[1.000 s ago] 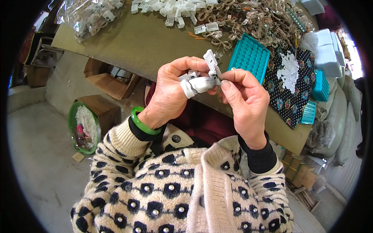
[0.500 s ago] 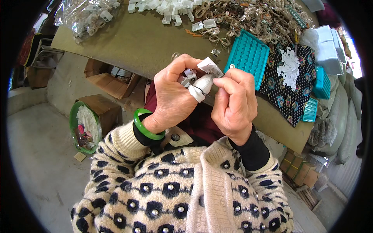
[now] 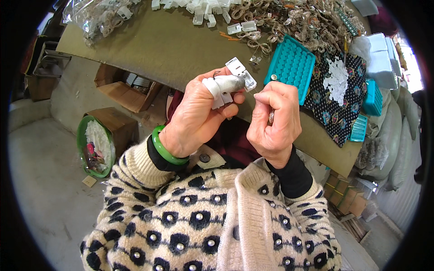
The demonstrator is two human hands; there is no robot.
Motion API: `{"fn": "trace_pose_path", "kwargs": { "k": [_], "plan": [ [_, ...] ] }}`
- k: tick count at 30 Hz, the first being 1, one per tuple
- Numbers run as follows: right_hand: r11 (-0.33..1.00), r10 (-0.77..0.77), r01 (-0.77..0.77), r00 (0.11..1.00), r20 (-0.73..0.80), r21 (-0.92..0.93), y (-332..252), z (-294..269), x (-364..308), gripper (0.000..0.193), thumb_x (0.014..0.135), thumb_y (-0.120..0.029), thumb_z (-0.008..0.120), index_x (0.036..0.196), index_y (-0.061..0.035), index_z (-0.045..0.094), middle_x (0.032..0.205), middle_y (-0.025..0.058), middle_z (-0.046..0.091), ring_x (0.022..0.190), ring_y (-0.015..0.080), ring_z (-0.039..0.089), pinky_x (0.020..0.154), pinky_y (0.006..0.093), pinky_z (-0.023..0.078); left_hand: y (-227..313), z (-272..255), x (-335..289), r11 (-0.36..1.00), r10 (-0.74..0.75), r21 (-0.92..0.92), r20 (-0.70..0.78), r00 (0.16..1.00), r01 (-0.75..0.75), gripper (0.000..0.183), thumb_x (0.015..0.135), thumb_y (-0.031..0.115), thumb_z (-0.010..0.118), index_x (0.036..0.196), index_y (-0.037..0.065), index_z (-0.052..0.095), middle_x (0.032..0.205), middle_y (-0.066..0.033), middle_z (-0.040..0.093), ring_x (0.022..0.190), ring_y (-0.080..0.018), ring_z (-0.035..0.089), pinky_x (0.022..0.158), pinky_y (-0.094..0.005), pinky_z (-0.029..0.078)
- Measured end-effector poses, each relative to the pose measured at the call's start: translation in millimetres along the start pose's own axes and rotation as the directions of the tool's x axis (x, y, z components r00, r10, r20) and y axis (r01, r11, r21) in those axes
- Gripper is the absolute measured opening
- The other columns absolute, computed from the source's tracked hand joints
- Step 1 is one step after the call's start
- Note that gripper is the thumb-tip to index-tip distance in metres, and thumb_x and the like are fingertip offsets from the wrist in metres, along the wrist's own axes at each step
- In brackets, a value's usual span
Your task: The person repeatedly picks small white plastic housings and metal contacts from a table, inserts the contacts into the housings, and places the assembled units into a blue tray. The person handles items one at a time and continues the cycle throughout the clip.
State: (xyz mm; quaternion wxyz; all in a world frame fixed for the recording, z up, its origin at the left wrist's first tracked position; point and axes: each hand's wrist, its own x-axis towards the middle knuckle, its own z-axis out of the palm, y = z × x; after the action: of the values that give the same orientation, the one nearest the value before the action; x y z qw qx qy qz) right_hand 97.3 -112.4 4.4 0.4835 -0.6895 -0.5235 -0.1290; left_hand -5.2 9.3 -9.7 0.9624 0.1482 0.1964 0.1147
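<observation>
The white wrap [image 3: 222, 85] hides the thumb of my left grip [image 3: 193, 110] and part of a second white piece [image 3: 220, 101] below it. What sits inside the opened white case [image 3: 235, 66] is too small to tell. A brownish thing [image 3: 271, 117] in my right grip [image 3: 276, 122] is mostly covered, too little showing to name. The frame's top edge cuts off the clear bag [image 3: 100, 18] at upper left, the pile of white cases [image 3: 205, 8] at upper centre and the cord tangle [image 3: 312, 20] at upper right.

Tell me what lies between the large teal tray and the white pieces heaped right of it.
In the head view, black patterned cloth lies between the teal tray and the white pieces.
</observation>
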Motion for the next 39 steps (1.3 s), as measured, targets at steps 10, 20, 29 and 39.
{"fn": "trace_pose_path", "kwargs": {
  "k": [10,20,29,39],
  "plan": [
    [0.656,0.575,-0.612,0.785,0.231,0.442,-4,4,1,0.017,0.084,0.011,0.058,0.097,-0.0003,0.055,0.085,0.0085,0.057,0.064,0.0159,0.054,0.057,0.0279,0.045,4,1,0,0.996,0.081,0.041,-0.062,0.995,-0.078,0.025,0.093,0.013,0.062,0.115,0.002,0.059,0.097,-0.0122,0.067,0.083,-0.0184,0.063,0.054,-0.0247,0.044],
    [-0.02,0.709,-0.818,0.394,0.585,0.575,-13,-7,-1,0.013,0.088,0.006,0.06,0.098,-0.0012,0.059,0.088,0.0085,0.062,0.065,0.0131,0.054,0.062,0.0292,0.046,7,3,-5,0.975,0.164,0.133,0.11,0.98,-0.178,0.027,0.095,0.013,0.06,0.12,0.001,0.059,0.103,-0.0158,0.068,0.081,-0.0211,0.068,0.062,-0.0293,0.056],
    [0.926,0.057,-0.003,0.99,0.132,-0.376,41,-30,8,0.016,0.079,0.001,0.071,0.095,-0.0015,0.065,0.089,0.0116,0.056,0.08,0.0296,0.056,0.07,0.039,0.046,5,-4,-11,0.98,0.061,0.185,0.095,0.994,-0.078,0.032,0.093,0.017,0.065,0.119,-0.001,0.06,0.104,-0.0167,0.068,0.087,-0.0262,0.07,0.079,-0.0406,0.061],
    [0.955,0.248,-0.189,0.932,0.266,-0.227,59,-29,24,0.015,0.078,-0.001,0.071,0.085,-0.0023,0.058,0.078,0.0106,0.058,0.07,0.0281,0.059,0.063,0.0387,0.048,3,5,-2,0.97,0.019,0.242,0.029,0.999,-0.025,0.028,0.088,0.018,0.071,0.108,0.001,0.061,0.093,-0.0082,0.063,0.068,-0.0125,0.055,0.054,-0.0237,0.044]
  ]
}}
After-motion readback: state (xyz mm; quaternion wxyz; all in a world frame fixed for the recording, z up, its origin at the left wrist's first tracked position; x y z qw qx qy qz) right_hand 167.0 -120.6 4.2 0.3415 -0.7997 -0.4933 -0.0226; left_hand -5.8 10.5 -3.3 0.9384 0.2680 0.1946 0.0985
